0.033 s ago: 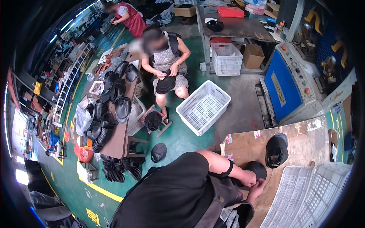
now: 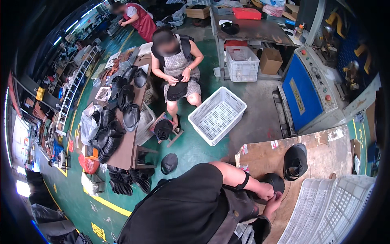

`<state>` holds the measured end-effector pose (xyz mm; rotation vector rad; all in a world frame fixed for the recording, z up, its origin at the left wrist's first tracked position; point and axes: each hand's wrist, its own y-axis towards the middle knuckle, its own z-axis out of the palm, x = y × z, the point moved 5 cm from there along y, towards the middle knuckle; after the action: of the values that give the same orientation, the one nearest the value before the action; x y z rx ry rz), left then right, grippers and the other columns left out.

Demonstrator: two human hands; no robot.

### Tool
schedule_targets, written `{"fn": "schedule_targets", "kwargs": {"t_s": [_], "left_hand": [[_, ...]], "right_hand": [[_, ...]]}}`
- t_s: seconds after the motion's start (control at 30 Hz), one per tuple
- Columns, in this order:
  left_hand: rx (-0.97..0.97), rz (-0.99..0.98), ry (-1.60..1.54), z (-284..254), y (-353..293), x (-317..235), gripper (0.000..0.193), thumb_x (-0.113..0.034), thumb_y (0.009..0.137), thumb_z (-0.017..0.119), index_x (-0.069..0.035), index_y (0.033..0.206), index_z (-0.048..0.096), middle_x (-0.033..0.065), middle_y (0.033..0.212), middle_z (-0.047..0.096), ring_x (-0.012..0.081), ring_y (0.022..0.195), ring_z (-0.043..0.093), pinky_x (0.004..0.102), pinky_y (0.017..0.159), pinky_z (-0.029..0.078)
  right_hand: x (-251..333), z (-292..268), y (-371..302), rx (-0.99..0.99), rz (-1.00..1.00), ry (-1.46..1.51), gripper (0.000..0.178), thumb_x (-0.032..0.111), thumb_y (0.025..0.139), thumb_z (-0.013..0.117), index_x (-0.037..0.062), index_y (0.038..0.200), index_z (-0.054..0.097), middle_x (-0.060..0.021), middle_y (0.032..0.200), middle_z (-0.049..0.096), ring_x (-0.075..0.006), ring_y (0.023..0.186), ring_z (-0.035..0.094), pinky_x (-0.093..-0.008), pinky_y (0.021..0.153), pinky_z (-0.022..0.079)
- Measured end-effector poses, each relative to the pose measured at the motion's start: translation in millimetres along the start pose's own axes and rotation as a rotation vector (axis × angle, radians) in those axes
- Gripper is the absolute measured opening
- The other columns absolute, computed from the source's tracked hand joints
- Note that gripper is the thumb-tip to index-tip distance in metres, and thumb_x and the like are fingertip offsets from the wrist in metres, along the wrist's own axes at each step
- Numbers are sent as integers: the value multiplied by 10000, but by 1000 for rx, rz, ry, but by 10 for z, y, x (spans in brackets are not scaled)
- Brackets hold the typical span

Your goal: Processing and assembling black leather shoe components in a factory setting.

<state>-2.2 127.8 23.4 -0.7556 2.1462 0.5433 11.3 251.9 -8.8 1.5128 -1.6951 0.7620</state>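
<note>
Black and rounded, the rubbery shoe upper (image 2: 277, 181) you are working on sits at the near edge of the brown wooden worktop (image 2: 321, 148), pinched between your two hands. Your left hand (image 2: 265, 190) presses on it from above, fingers (image 2: 271, 193) clenched on its rim, and your right hand (image 2: 275, 203) comes up from below, fingers closed on the same piece. A second black shoe upper (image 2: 295, 162) stands just beside it on the worktop, apart from both hands. A white plastic lattice crate (image 2: 329, 211) lies at your right.
</note>
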Motion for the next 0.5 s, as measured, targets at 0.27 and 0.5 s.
{"fn": "schedule_targets", "kwargs": {"t_s": [0.27,0.5], "left_hand": [[-290,-143,-209,-231,-22,324,100,-200,638,644,-113,684,658,75,691,641,248,679,619,377,604,467],[-35,-293,-212,5,-41,388,129,-204,645,650,-100,720,669,82,719,649,250,702,624,388,622,470]], "right_hand": [[-569,82,-105,141,505,798,208,250,927,502,107,1071,549,-25,1004,589,-132,889,560,-241,736,445],[-228,-38,-57,61,202,613,243,147,932,479,38,1145,526,-60,1094,570,-155,968,540,-288,854,440]]}}
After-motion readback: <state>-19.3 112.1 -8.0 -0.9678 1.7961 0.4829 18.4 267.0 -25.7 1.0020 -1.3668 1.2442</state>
